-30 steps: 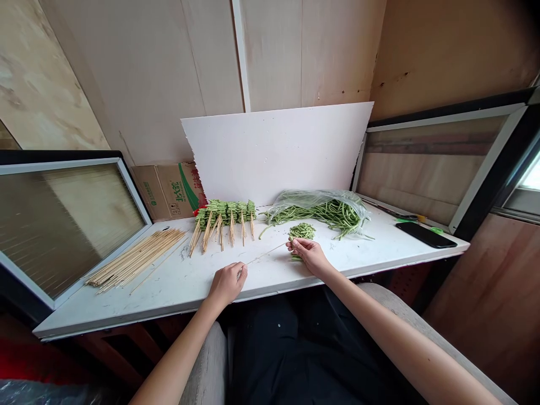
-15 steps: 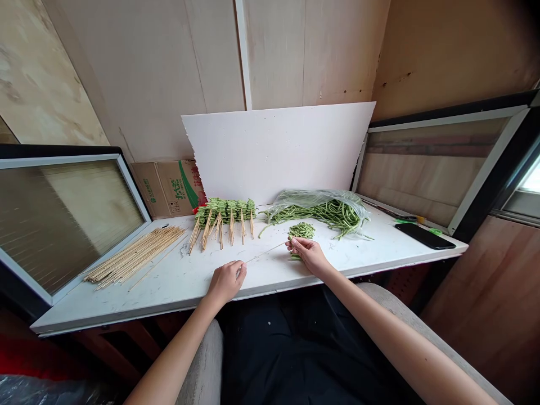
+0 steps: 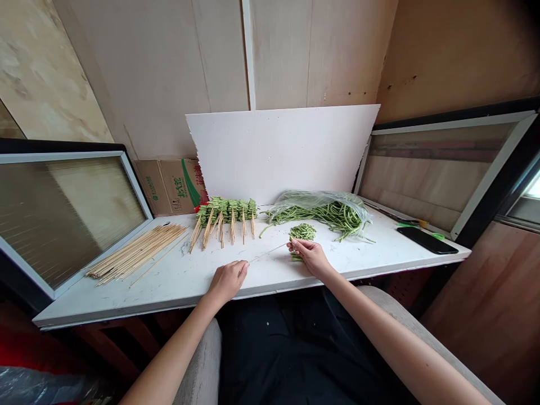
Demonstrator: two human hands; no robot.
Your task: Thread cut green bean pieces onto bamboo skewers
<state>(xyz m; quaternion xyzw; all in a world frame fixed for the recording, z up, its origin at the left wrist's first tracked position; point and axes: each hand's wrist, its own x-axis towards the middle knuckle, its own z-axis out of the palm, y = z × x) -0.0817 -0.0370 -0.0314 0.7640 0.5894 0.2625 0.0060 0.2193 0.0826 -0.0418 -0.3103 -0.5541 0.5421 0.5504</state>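
Observation:
My left hand (image 3: 229,279) is closed around one end of a thin wooden skewer (image 3: 268,253) low over the table's front. The skewer slants up to the right, its other end at the fingertips of my right hand (image 3: 307,256). Those fingers are pinched on what looks like a small piece of green bean, mostly hidden by them. Just behind my right hand lies a heap of cut green bean pieces (image 3: 302,231); a few more show beneath the hand. Finished bean skewers (image 3: 228,211) are stacked farther back, their bare sticks pointing towards me.
Loose skewers (image 3: 137,253) lie in a fanned bundle at left. A clear plastic bag (image 3: 320,198) of long green beans (image 3: 337,216) rests at the back, before a white board (image 3: 282,154). A black phone (image 3: 427,240) is at right. A cardboard box (image 3: 169,185) stands back left.
Both hands stay almost in place, with the skewer still between them. The left hand has turned slightly. The whole view has shifted a little.

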